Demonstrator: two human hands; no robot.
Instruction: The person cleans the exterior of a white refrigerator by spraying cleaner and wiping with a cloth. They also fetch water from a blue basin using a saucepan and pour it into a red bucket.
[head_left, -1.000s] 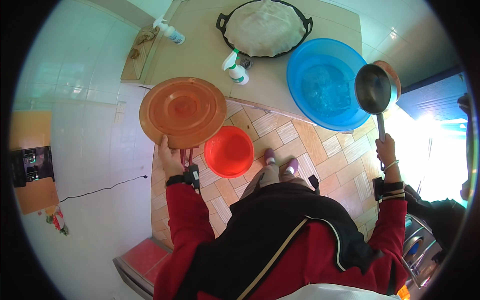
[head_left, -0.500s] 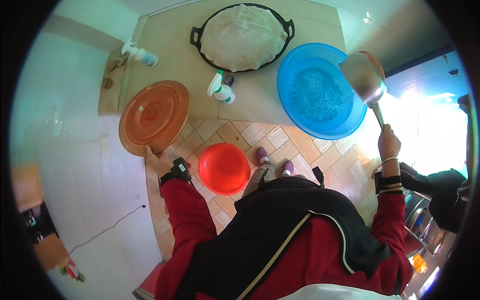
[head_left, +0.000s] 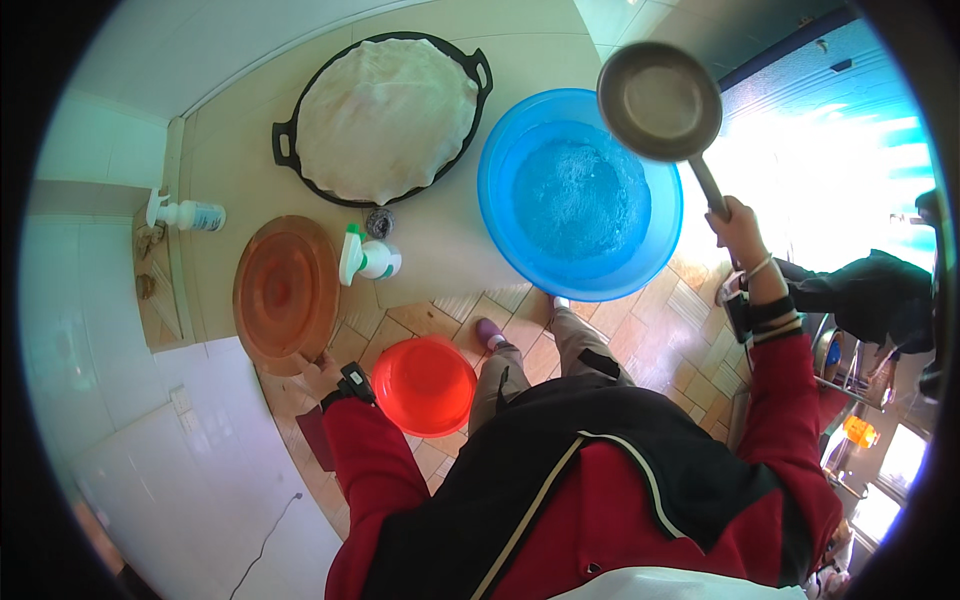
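Observation:
My right hand (head_left: 742, 238) is closed around the handle of a metal water ladle (head_left: 660, 100). Its round bowl hangs over the far right rim of a blue basin (head_left: 580, 190) of water, whose surface is rippled. At the left, my left hand (head_left: 320, 372) grips the near edge of a round brown lid (head_left: 290, 290), which is held tilted beside the counter's edge. Near the lid stands a white spray bottle (head_left: 380, 260) with a green-and-white head.
On the counter (head_left: 450, 240), a black two-handled pan (head_left: 284, 145) holds a large sheet of pale dough (head_left: 385, 115). A scouring ball (head_left: 380, 222) lies beside it; another white spray bottle (head_left: 190, 214) is farther left. A red basin (head_left: 424, 386) is below the counter, by my legs.
The view has swung right, so the counter things sit farther left. The ladle has turned from showing its shiny side to showing its round hollow. Both hands keep their grip.

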